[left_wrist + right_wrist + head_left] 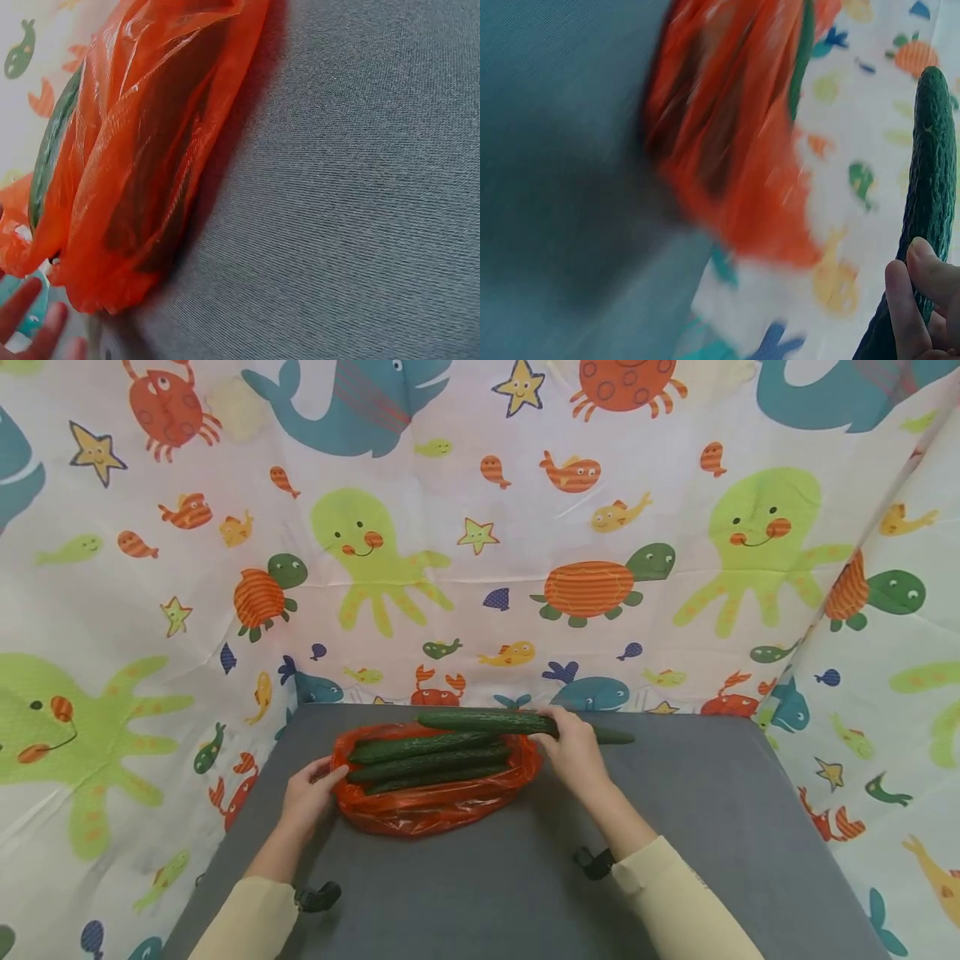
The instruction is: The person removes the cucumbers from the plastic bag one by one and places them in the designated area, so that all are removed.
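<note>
An orange-red plastic bag (420,822) lies with its mouth turned up, several dark green cucumbers (427,766) side by side inside. My right hand (576,752) grips another cucumber (480,720), held level above the bag's far right side. In the right wrist view that cucumber (930,165) shows its bumpy skin, thumb and fingers pinching it near its middle. My left hand (306,797) holds the bag's left rim, thumb over the edge. Some of its fingers (46,330) show outside the gathered bag end (105,289) in the left wrist view.
A grey table (465,893) lies under the bag. Behind it and at both sides hangs a white curtain (450,602) printed with sea animals. Black wrist-camera parts (318,897) stick out by both cuffs.
</note>
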